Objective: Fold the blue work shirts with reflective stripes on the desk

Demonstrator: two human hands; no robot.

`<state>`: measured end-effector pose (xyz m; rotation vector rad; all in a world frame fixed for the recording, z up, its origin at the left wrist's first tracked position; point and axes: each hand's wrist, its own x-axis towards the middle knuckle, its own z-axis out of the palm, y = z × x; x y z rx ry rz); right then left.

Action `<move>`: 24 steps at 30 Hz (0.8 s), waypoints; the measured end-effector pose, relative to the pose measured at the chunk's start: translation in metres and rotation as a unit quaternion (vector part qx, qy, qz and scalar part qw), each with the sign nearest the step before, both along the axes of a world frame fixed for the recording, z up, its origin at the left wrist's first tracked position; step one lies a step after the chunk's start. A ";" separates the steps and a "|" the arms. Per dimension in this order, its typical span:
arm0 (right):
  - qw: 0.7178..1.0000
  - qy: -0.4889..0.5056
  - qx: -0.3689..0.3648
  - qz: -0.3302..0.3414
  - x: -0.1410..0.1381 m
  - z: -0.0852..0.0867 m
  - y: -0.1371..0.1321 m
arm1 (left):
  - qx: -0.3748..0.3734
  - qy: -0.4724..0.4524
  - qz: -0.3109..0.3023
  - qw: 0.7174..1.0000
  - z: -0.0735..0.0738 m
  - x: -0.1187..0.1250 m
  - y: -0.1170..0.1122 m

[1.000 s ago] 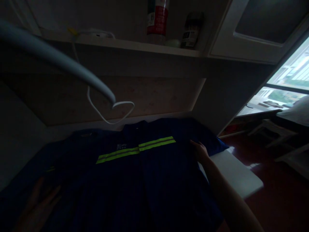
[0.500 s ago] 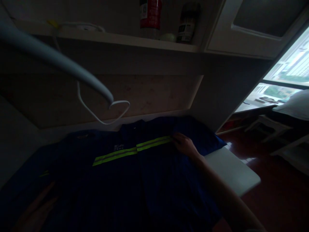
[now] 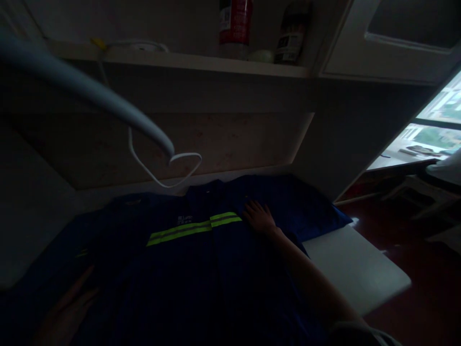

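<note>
Taking the reflective stripe (image 3: 180, 233) as the mark, straight to its visible right end, to find the right hand (image 3: 260, 219): laid palm-down on the dark blue jacket (image 3: 230, 264), fingers a little parted, pointing away and somewhat left, gripping nothing to be seen.

Now down to the near left of the stripe, deep in gloom, for the left hand (image 3: 72, 307): fingers long and well apart, with no hold to be made out, too dark to tell touching from hovering.

And here, the relation to watch: slanting from near left to far right across the chest, with the long axis of the stripe leading right up to the right fingertips. Close by on the right hand's side, then; well apart from the left.

Spread front-up, this jacket, over the white tabletop (image 3: 356, 269), with the collar (image 3: 207, 190) beyond the stripe, the body reaching to its near side, and a sleeve (image 3: 320, 206) stretching out past its right end. Beyond the stripe's left end, another collar (image 3: 133, 202), perhaps of a second garment.
</note>
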<state>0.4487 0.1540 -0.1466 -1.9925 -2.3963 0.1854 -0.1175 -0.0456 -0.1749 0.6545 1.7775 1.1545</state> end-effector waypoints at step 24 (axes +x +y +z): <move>0.999 -0.024 0.024 0.006 0.003 -0.011 0.001 | 0.035 0.347 -0.056 0.935 0.077 0.034 0.047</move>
